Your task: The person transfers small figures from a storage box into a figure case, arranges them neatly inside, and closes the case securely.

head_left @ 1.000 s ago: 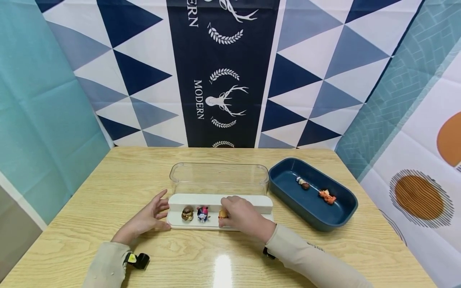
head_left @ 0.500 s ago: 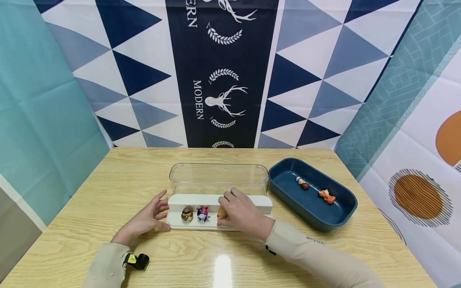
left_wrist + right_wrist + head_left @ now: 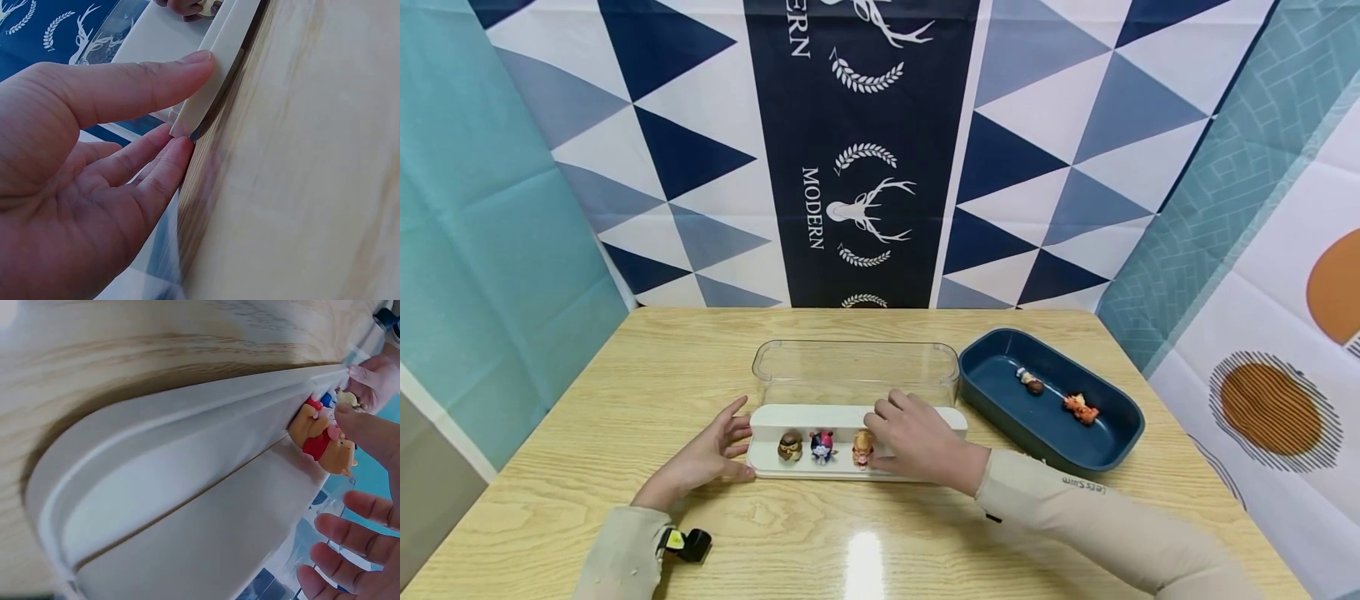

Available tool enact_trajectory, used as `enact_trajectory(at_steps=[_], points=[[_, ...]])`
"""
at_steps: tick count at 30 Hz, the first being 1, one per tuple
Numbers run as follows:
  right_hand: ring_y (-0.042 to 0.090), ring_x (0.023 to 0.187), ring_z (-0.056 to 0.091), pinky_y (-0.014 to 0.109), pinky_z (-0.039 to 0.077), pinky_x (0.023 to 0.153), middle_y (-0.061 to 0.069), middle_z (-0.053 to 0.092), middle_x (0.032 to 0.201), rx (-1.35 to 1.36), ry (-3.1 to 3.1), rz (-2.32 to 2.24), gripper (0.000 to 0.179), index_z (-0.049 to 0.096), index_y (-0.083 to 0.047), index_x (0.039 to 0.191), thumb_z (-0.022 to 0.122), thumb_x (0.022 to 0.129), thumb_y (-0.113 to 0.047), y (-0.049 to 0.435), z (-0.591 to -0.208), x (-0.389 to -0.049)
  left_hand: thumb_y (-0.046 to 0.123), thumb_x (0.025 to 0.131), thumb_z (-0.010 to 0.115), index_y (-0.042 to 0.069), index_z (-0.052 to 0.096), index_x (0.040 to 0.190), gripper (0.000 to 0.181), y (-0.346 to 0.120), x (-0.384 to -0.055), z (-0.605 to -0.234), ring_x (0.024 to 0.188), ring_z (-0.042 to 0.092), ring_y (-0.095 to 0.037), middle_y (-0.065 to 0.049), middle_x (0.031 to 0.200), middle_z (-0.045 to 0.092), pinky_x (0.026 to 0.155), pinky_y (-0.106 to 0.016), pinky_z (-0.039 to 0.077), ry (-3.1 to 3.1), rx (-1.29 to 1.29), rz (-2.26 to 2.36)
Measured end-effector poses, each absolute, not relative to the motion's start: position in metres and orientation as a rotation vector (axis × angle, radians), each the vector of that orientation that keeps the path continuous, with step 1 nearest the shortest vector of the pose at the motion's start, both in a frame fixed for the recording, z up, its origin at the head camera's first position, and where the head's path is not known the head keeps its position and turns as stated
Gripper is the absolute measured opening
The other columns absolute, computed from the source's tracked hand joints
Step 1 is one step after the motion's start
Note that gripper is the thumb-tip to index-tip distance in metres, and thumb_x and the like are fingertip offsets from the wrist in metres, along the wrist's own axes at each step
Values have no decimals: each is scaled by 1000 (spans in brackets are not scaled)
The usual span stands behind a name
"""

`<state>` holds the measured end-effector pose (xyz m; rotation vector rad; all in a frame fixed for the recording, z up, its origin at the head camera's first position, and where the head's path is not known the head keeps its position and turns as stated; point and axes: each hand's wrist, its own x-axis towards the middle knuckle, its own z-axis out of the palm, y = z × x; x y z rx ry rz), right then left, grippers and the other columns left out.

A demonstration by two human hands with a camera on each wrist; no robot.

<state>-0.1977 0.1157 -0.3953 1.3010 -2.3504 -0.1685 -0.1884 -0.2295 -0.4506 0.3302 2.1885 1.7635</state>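
Three lined-up figurines (image 3: 822,447) before "MODERN" backdrop (image 3: 887,279)

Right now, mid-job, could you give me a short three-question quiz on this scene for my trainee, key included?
1. How many toys lie in the blue tub?
2. True or false: the clear cover sits over the white stand.
3. Which toy is nearest the right hand: A, the brown one; B, the pink-and-blue one; C, the bear?

Key: 1. Two. 2. False; the clear cover is behind the white stand. 3. C.
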Motion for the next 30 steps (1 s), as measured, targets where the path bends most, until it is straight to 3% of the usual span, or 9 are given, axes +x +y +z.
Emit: enact_trajectory(at_steps=[8,18,24,30], points=[[19,81,50,30,48,64,0,57,90,1353,-2329,-254,47,59,-16,100,78,79,-54,129,-391,-194,-19,70,76,-2,-7,157,121,-231,-189,-452,138,26,-55,-40,151,22,113,-51,36,2200,331,1761],[20,85,52,31,47,64,1,58,92,1364,-2318,-328,45,58,-15,99,78,81,-51,151,-384,-194,-19,70,76,-2,-6,156,120,-229,-189,-453,138,26,-55,-39,151,23,113,-51,36,2193,333,1770],[20,85,53,32,48,68,2,60,94,1398,-2261,-331,43,59,-13,102,78,83,-47,169,-379,-201,-20,71,75,-3,-7,156,120,-229,-190,-452,138,27,-55,-39,150,25,111,-46,41,2186,335,1776],[20,88,55,33,51,72,1,63,97,1428,-2240,-346,41,61,-13,106,77,85,-45,186,-375,-212,-17,72,77,-1,-7,157,121,-230,-189,-451,138,28,-54,-38,150,26,112,-49,39,2208,345,1745]])
